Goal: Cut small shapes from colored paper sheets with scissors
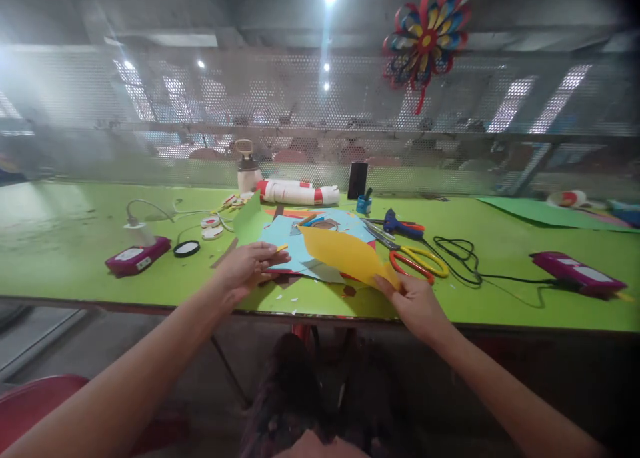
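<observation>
My right hand (413,301) pinches the near right corner of a yellow paper sheet (345,253), which bends in the air above the table. In my left hand (250,268), closed near the table's front edge, is a small yellow piece (283,248) that sticks out past the fingertips; I cannot tell its exact kind. Beneath and between the hands lies a pile of light blue paper (280,235), with a green sheet (250,218) curling up at its left. Large scissors (425,261) with orange and yellow handles rest beyond my right hand.
A blue glue gun (403,226) lies behind the scissors, its black cable (457,251) looping toward a purple power strip (577,273). Another purple power strip (137,255) stands left. Farther back are a bottle (247,175), a white-and-red roll (300,193), a phone-like black slab (357,180) and a blue jar (364,205).
</observation>
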Demonstrator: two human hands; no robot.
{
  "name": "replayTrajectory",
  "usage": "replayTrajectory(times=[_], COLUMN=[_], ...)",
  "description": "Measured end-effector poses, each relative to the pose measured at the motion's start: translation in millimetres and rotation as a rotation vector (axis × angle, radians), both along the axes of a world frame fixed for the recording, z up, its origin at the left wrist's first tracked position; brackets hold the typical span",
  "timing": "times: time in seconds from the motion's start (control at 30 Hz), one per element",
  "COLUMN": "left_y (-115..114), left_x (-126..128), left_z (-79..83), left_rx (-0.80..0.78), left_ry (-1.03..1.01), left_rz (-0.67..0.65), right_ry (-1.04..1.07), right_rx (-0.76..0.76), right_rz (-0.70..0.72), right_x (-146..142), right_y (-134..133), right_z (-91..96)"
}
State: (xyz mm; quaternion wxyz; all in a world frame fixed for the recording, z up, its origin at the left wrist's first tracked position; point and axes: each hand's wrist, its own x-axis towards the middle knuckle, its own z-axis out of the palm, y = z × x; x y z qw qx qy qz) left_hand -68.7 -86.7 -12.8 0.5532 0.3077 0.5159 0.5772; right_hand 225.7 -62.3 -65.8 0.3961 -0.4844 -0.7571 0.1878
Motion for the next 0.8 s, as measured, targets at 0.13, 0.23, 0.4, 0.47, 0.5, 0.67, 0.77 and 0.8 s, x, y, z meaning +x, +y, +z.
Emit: replayTrajectory(times=[0.13,0.23,0.4,0.47,0.5,0.67,0.77,0.8], left_y=[7,11,19,21,21,24,27,28], left_x=[11,16,19,18,17,13,11,11], left_z=[-7.8,-14.5,-19.5,-18.4,-17.3,-10.6,-9.2,-8.8], left_rx=[0.041,0.085,0.161,0.171,0.172,0.181,0.203,0.208], left_ry=[-0.003,-0.013,-0.052,-0.068,-0.075,-0.111,-0.130,-0.134], left_rz=[0.022,0.029,0.042,0.039,0.034,0.028,0.048,0.052], right_ry=[0.003,0.027,0.074,0.044,0.019,-0.066,-0.193,-0.253], right_rx=[0.018,0.056,0.187,0.285,0.338,0.456,0.418,0.421], right_rz=[0.010,-0.035,-0.190,-0.216,-0.205,0.070,0.249,0.296], right_x=[4,11,33,42,46,70,81,83], right_y=[-2,-3,-14,-23,-27,-49,-57,-59], right_z=[-0.9,3.0,15.6,16.2,14.7,-0.2,-2.5,-1.4])
